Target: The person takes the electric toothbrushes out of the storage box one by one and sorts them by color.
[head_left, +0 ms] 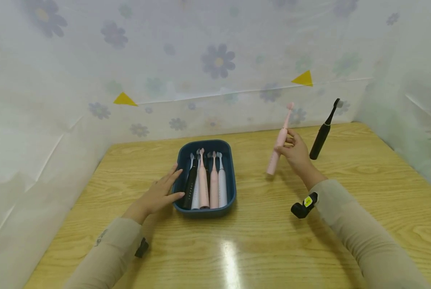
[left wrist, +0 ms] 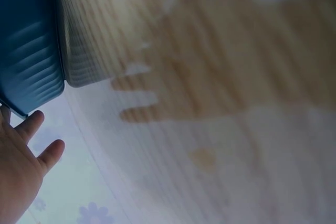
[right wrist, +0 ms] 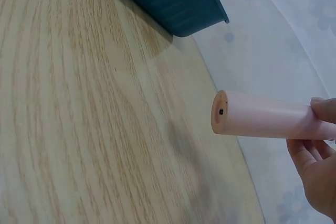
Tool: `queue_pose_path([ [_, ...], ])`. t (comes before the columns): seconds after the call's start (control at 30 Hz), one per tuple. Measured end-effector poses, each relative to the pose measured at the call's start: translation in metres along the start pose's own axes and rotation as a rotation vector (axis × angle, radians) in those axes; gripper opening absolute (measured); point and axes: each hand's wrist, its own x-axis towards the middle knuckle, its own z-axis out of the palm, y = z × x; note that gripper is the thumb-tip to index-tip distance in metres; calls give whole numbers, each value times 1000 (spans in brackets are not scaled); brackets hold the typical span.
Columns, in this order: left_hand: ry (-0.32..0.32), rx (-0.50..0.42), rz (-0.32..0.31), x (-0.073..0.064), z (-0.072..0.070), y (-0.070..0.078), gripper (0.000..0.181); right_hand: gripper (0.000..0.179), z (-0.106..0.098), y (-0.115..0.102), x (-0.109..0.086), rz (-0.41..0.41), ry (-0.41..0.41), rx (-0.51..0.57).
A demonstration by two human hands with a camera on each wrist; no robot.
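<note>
My right hand (head_left: 297, 154) pinches a pink electric toothbrush (head_left: 276, 152) by its handle, brush head up, to the right of a dark blue bin (head_left: 233, 176). The right wrist view shows the handle's round base (right wrist: 219, 112) held off the wood. At the bin's left side, my left hand (head_left: 161, 192) rests its extended fingers on the rim. Several electric toothbrushes lean in the bin, among them a black one (head_left: 190, 186), pink ones (head_left: 203, 184) and a white one (head_left: 222, 188). Another black electric toothbrush (head_left: 321, 138) stands upright beyond my right hand.
The wooden table (head_left: 186, 253) runs back to a flowered white curtain (head_left: 186, 60). Yellow triangles (head_left: 303, 78) mark the curtain. A black wrist camera (head_left: 303, 205) hangs below my right sleeve.
</note>
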Motion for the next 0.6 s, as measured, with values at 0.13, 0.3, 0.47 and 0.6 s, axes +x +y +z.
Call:
queue_pose_path([
  [0.13,-7,-9,1,0,0,-1,72,64,-1,0,4,35,39,-27],
  [0.3,-14,-12,-4,0,0,-2,71,60,-1,0,7,59,70,-18],
  [0.47,-12,-15,-3,1,0,-1,70,54,-1,2,10,55,111,-55],
  [0.6,-13,-16,-5,1,1,-1,71,51,-2,3,13,39,146,-83],
])
